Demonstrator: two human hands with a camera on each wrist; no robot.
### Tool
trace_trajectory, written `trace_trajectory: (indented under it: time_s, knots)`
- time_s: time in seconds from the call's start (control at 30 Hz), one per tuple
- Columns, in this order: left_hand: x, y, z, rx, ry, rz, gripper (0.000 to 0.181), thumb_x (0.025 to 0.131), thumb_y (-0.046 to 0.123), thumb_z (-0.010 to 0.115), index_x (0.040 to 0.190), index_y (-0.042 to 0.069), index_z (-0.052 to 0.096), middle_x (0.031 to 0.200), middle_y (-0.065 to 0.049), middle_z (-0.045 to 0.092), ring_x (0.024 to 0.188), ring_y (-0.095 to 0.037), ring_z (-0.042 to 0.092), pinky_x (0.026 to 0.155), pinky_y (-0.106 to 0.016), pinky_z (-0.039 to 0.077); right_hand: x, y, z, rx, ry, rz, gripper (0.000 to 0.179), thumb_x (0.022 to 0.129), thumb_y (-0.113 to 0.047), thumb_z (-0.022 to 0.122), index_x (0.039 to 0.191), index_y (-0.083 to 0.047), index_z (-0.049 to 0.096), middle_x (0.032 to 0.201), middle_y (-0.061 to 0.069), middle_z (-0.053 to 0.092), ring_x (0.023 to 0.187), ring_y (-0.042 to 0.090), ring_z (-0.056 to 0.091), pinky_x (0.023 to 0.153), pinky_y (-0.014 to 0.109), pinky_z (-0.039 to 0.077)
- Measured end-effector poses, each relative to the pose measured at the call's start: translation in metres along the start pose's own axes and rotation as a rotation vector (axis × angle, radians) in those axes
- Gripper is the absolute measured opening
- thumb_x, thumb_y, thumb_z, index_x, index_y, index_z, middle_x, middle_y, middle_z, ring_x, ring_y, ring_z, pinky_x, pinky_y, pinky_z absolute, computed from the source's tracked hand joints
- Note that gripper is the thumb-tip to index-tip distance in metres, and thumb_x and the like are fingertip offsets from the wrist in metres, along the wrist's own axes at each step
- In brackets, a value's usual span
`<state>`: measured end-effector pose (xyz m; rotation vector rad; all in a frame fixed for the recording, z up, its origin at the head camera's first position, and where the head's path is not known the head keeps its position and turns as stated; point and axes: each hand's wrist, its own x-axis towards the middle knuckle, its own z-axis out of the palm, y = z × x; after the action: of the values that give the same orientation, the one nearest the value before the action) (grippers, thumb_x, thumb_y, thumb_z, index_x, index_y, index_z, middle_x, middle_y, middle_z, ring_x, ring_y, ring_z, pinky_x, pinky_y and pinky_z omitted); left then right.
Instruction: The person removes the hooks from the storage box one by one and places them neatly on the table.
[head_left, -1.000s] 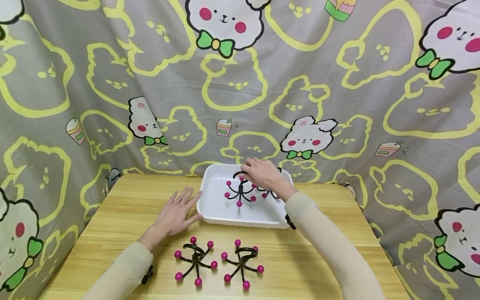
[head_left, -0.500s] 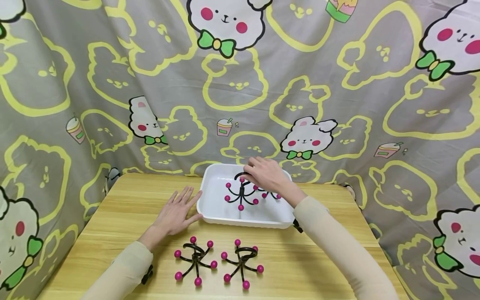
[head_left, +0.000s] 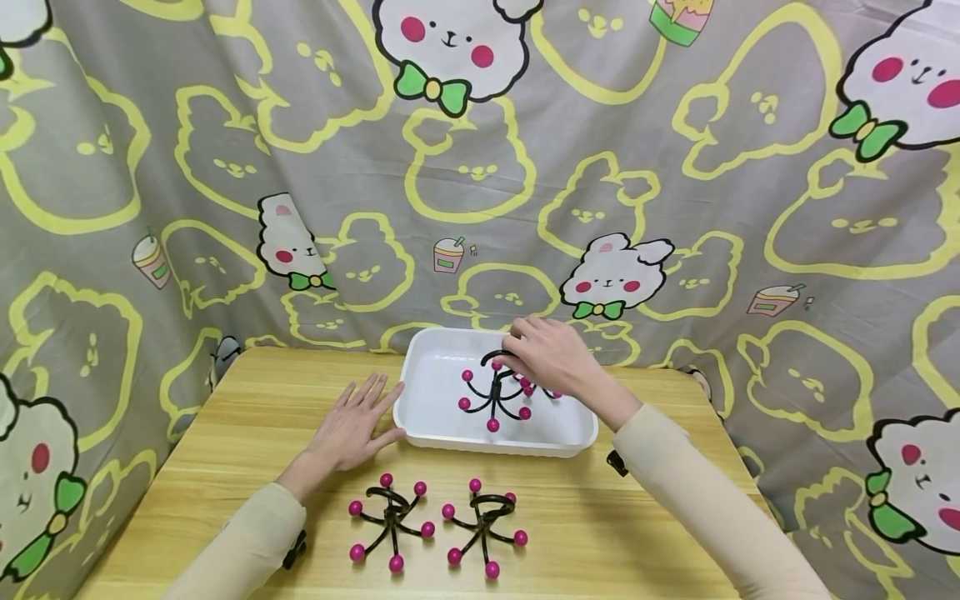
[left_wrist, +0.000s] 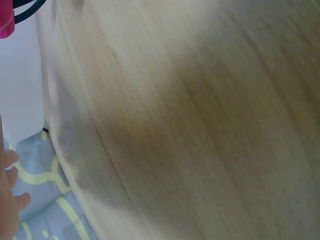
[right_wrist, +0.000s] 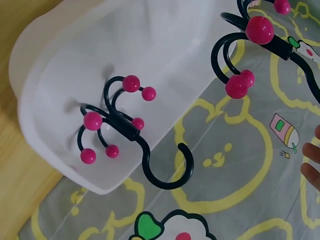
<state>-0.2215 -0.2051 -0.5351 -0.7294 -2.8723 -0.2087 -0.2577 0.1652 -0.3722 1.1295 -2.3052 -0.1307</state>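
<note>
My right hand (head_left: 555, 354) grips the curved top of a black multi-prong hanging hook (head_left: 496, 389) with pink ball tips, which hangs upright over the white tray (head_left: 431, 433). In the right wrist view, this held hook (right_wrist: 277, 47) shows at upper right, with my fingertips (right_wrist: 311, 170) at the edge. A second hook of the same kind (right_wrist: 120, 126) stands in one end of the tray; the right hand partly hides it from the head view. My left hand (head_left: 352, 425) lies flat with fingers spread, fingertips and thumb right at the tray's left rim.
Two more such hooks stand on the wooden table (head_left: 247, 417) in front of the tray, a left one (head_left: 392, 521) and a right one (head_left: 486, 525). A grey cartoon-print curtain (head_left: 337, 167) hangs close behind the tray and along both sides.
My right hand has moved to the right and slightly nearer with the held hook, which now overlaps the hook standing in the tray. My left hand has stayed in place.
</note>
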Motion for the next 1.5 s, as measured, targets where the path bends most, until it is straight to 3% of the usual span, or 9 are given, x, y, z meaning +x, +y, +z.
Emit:
trace_trajectory:
  time_s: [0.4,0.6,0.67,0.9,1.5]
  knots:
    - [0.0,-0.001,0.001,0.012,-0.004,0.007,0.084,0.101,0.066,0.053,0.168,0.021,0.03,0.171,-0.021,0.034,0.161,-0.04,0.031,0.131,-0.063,0.027,-0.022,0.001,-0.017,-0.04,0.089,-0.073,0.029,0.093,-0.042,0.079,0.087,-0.019,0.062,0.086,-0.002,0.064,0.073,0.017,0.061,0.059,0.029,0.053]
    - [0.0,-0.001,-0.002,0.006,-0.009,0.007,0.083,0.101,0.065,0.053,0.168,0.021,0.03,0.171,-0.021,0.033,0.161,-0.041,0.031,0.131,-0.064,0.027,-0.035,-0.001,-0.027,-0.073,0.126,-0.113,0.03,0.096,-0.046,0.074,0.088,-0.019,0.064,0.086,-0.002,0.064,0.071,0.017,0.06,0.056,0.027,0.049]
    - [-0.001,-0.001,-0.003,0.007,-0.009,0.007,0.084,0.101,0.065,0.054,0.168,0.021,0.03,0.172,-0.021,0.033,0.161,-0.041,0.031,0.131,-0.064,0.027,-0.041,-0.002,-0.03,-0.076,0.143,-0.115,0.032,0.099,-0.047,0.07,0.087,-0.019,0.064,0.086,-0.002,0.065,0.071,0.017,0.06,0.055,0.027,0.05]
    - [0.0,-0.001,-0.003,0.014,-0.008,0.008,0.084,0.101,0.066,0.053,0.168,0.021,0.03,0.171,-0.021,0.034,0.161,-0.041,0.031,0.131,-0.064,0.027,-0.064,-0.001,-0.039,-0.076,0.177,-0.104,0.052,0.113,-0.053,0.036,0.084,-0.018,0.061,0.083,-0.002,0.064,0.069,0.017,0.06,0.056,0.029,0.051]
    - [0.0,0.0,-0.001,0.018,-0.007,0.002,0.083,0.102,0.066,0.052,0.168,0.021,0.031,0.171,-0.021,0.035,0.161,-0.04,0.031,0.131,-0.063,0.027,-0.119,-0.01,-0.057,-0.02,0.214,-0.084,0.048,0.113,-0.048,0.04,0.085,-0.018,0.064,0.083,-0.003,0.067,0.074,0.019,0.066,0.064,0.037,0.059]
